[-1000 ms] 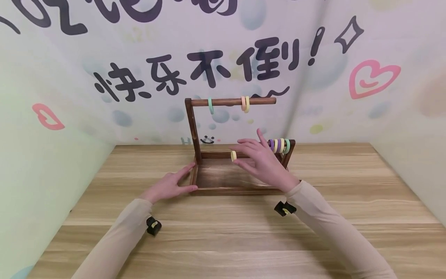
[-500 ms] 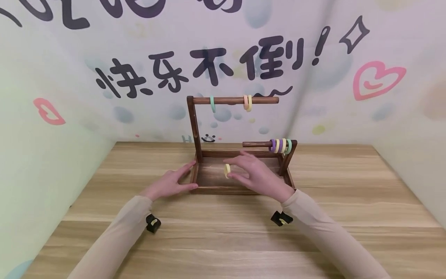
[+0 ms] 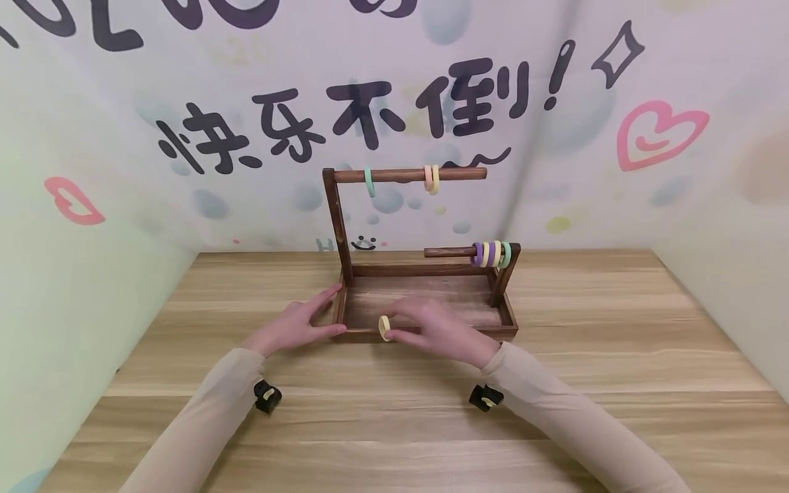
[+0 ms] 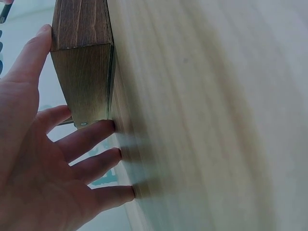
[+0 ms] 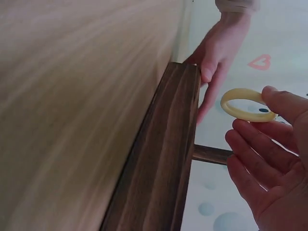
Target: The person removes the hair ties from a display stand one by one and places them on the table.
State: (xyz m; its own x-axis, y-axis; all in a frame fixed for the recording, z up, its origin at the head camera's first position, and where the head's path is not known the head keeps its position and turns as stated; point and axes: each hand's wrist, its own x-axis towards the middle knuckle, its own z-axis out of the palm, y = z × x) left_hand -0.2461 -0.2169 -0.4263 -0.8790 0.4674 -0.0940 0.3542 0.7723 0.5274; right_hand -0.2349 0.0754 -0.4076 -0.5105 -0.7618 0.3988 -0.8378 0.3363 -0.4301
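Observation:
Between thumb and fingertips my right hand (image 3: 434, 330) pinches a pale yellow ring (image 3: 382, 329), just over the front rail of a dark wooden stand (image 3: 360, 336). The right wrist view shows the ring (image 5: 242, 93) tilted, its hole visible. My left hand (image 3: 291, 330) rests at the stand's left end, thumb at the front corner and index finger along the side. Its other fingers are spread, tips on the table, in the left wrist view. A green ring (image 3: 369, 183), a pink ring (image 3: 427, 179) and a yellow ring (image 3: 435, 179) hang on the upper bar (image 3: 394, 176).
The lower bar (image 3: 445, 253) carries several purple, yellow and green rings (image 3: 477, 255) near its right post (image 3: 507, 279). Both bars have one free end. The stand is on a wood-grain table (image 3: 394, 418), before a printed wall sheet (image 3: 277, 205).
My right hand has come down and left, toward the front of the stand's tray, with the yellow ring still pinched. The left hand stays at the stand's left end.

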